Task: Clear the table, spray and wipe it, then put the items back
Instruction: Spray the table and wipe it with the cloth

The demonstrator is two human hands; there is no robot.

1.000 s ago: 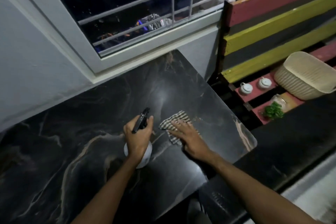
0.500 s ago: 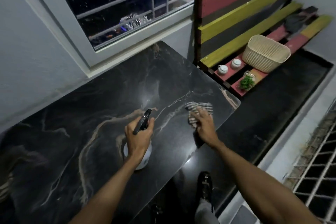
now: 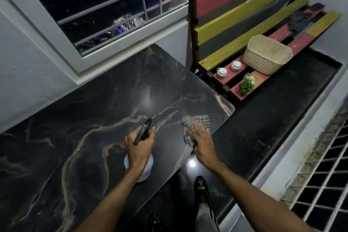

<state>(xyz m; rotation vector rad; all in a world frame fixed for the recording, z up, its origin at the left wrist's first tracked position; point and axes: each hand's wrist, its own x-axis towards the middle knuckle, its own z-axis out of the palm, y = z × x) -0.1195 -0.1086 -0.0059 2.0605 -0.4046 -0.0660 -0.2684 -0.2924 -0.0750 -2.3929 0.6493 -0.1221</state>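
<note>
Cloth [image 3: 198,120], checked and blurred, lies near the right edge of the dark marble table [image 3: 79,111] under my right hand [image 3: 202,140], fingers spread flat on it. My left hand [image 3: 140,147] curls round the upright spray bottle [image 3: 147,170], just left of it

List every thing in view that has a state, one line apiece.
spray bottle: upright at the table's near edge, gripped by the left hand.
checked cloth: flat on the table, pressed by the right hand, fingers straight, blurred.
table: glossy, bearing bottle and cloth.
white lidded pots: lids on, standing on the bench.
basket: on the bench seat.
glass of green sprigs: on the bench's front slat.
</note>
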